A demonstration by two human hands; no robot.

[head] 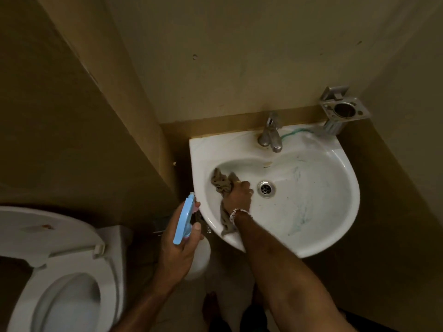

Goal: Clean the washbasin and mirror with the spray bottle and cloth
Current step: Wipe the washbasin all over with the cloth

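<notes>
A white washbasin (335, 159) is fixed to the wall, with a steel drain (266, 189) in its bowl and faint blue-green streaks on the right side. My right hand (238, 195) grips a crumpled brown cloth (221, 182) and presses it against the left inner wall of the bowl; one end of the cloth trails over the front rim. My left hand (178, 245) holds a spray bottle with a light blue head (183, 220) just left of the basin's rim; the bottle's white body shows below the hand. No mirror is in view.
A metal tap (271, 133) stands at the back of the basin. A metal holder (341, 111) is mounted on the wall to its right. A white toilet (60, 279) with its lid up sits at lower left. Walls close in on both sides.
</notes>
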